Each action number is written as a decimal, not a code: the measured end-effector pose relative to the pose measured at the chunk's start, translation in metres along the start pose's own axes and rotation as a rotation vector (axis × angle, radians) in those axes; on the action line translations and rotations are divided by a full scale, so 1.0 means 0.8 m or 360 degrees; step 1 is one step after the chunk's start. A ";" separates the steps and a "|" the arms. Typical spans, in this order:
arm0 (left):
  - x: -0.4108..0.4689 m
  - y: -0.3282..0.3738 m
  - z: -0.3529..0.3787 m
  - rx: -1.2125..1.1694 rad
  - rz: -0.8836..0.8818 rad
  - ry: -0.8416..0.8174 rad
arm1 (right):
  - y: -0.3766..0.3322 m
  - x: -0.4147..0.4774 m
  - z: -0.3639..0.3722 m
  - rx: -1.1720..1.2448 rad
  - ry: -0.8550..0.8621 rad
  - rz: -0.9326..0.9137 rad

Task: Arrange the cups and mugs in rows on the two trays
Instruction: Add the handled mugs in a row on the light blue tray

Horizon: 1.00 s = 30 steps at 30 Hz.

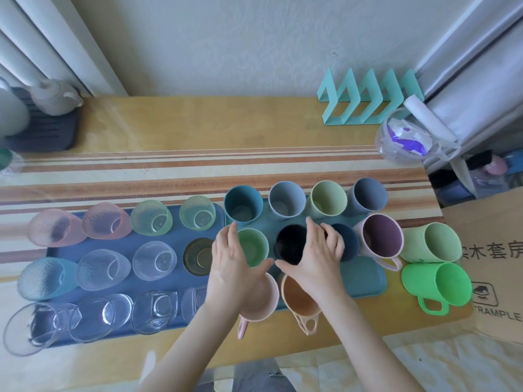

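Note:
A blue tray [128, 246] on the left holds three rows of glass cups. On the teal tray [365, 278] stand a back row of plastic cups and, in front, a green cup [253, 246], a black cup [293, 244], a dark blue cup [349, 241] and a purple-lined mug [380, 239]. My left hand [235, 264] lies with straight fingers along the green cup's left side. My right hand [314, 256] grips the black cup, thumb at its near rim. A pink mug [263, 301] and an orange mug [301, 301] stand below my hands.
A pale green mug [430, 241] and a bright green mug [441, 284] sit on the table right of the teal tray, beside a cardboard box [495, 264]. At the back are a teal rack [368, 100], a clear bowl [404, 140] and a teapot [55, 97].

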<state>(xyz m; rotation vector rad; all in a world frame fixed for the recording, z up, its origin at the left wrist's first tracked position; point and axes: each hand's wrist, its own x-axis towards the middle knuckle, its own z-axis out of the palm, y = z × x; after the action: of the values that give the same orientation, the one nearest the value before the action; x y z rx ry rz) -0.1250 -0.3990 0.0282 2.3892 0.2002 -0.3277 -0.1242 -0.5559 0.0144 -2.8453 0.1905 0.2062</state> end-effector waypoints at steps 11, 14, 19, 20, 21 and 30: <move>0.014 -0.017 0.021 0.0025 -0.0078 -0.0017 | 0.006 0.015 0.022 -0.0026 0.0141 -0.0023; 0.016 -0.017 0.020 0.0032 -0.0091 -0.0032 | 0.007 0.016 0.020 0.0003 0.0108 -0.0028; 0.014 -0.019 0.017 0.0025 -0.0096 -0.0072 | 0.010 0.010 0.008 0.0085 -0.0031 0.0003; 0.011 -0.019 0.014 0.0016 -0.0100 -0.0075 | 0.012 0.003 0.001 0.0135 0.0011 0.0044; 0.008 -0.019 0.011 0.0009 -0.0090 -0.0060 | 0.016 -0.008 -0.005 0.0221 0.0101 0.0090; -0.065 -0.034 -0.013 -0.0113 0.0462 -0.0022 | 0.057 -0.145 0.026 0.0903 0.0004 0.0697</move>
<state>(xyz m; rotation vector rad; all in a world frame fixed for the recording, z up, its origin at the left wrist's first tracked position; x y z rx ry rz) -0.1789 -0.3743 0.0334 2.3048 -0.1386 -0.1969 -0.2471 -0.5808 0.0011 -2.2100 0.7443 0.1968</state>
